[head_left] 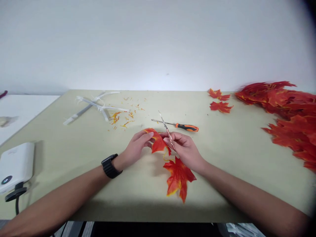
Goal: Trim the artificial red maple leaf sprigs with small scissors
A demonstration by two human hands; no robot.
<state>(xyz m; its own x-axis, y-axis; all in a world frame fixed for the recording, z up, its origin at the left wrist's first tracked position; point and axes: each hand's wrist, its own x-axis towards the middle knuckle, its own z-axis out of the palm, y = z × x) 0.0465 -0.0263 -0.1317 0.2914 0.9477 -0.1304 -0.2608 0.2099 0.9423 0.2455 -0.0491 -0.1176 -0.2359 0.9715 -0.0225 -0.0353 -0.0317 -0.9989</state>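
My left hand (pixel 136 146) pinches a red-orange fabric maple leaf (pixel 157 140) above the middle of the pale green table (pixel 234 154). My right hand (pixel 185 148) grips a thin metal tool (pixel 167 129), which looks like small scissors or tweezers, its tip pointing up and away over the leaf. A second maple leaf (pixel 178 177) hangs below the hands, joined by a thin yellowish stem, and rests on the table. A black watch (pixel 110 166) sits on my left wrist.
An orange-handled screwdriver (pixel 181 126) lies just behind the hands. White plastic stems (pixel 93 106) and orange scraps (pixel 122 119) lie at the back left. Two loose leaves (pixel 219 100) and a big leaf pile (pixel 286 112) fill the right. A white device (pixel 14 164) sits at the left edge.
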